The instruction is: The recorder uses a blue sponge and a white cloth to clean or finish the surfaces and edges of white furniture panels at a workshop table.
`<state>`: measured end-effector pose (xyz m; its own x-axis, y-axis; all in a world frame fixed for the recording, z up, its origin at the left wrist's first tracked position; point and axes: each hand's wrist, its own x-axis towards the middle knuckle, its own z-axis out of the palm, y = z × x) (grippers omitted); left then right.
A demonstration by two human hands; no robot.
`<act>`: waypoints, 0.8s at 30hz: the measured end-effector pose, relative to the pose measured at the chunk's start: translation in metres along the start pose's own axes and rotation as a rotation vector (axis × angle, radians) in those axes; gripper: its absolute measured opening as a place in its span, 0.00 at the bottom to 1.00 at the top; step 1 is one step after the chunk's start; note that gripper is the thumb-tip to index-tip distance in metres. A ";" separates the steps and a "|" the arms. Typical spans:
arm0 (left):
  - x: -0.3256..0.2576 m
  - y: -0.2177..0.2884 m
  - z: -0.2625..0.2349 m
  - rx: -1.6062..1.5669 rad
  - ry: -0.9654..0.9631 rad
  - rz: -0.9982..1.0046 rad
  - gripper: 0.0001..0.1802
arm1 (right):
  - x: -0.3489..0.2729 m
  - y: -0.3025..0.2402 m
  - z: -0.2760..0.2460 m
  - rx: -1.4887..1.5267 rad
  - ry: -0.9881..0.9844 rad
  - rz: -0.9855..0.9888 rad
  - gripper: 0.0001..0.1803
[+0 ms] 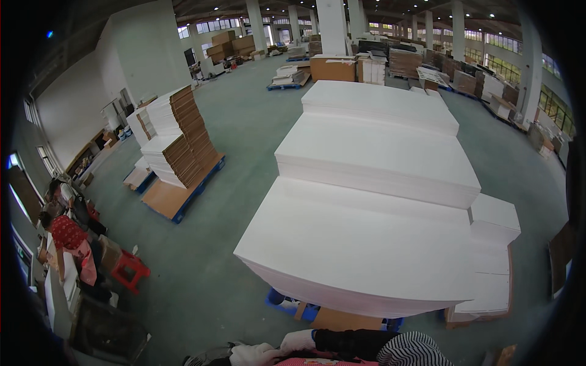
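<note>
At the lower edge my right arm, in a striped and black sleeve with a blue cuff, reaches left across my body. My right hand (297, 340), in what looks like a white glove, lies at its end. Beside it and lower is my left hand (255, 354), also covered in white. The two sit close together or touch; their fingers cannot be made out, nor whether they hold anything. Nearest ahead stands a large stepped stack of white sheets (360, 238) on a blue pallet (287, 303), apart from both hands.
A lower white stack (488, 274) adjoins on the right. Brown-edged white cardboard (177, 134) stands on another blue pallet (198, 198) at left. Two people (70, 235) bend over work near a red stool (129, 270). Pillars (331, 30) and loaded pallets stand farther back.
</note>
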<state>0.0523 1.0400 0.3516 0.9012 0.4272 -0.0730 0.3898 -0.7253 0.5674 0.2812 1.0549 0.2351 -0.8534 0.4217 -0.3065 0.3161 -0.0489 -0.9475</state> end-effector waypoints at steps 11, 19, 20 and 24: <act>-0.039 -0.063 -0.107 -0.917 -1.188 -0.134 0.18 | -0.008 -0.029 0.010 0.042 0.048 0.172 0.27; -0.098 -0.080 0.026 -0.997 -1.376 0.196 0.18 | -0.024 -0.030 0.000 -0.087 0.078 0.100 0.27; -0.100 -0.075 0.033 -1.026 -1.370 0.229 0.18 | -0.034 -0.023 -0.006 -0.149 0.163 0.074 0.28; -0.097 -0.066 0.043 -1.118 -1.251 0.423 0.21 | -0.092 -0.019 -0.044 -0.014 0.249 0.256 0.28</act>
<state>-0.0521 1.0228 0.2860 0.6983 -0.7156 -0.0150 0.2851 0.2588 0.9229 0.3726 1.0571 0.2851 -0.6191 0.6055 -0.5001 0.5136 -0.1695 -0.8411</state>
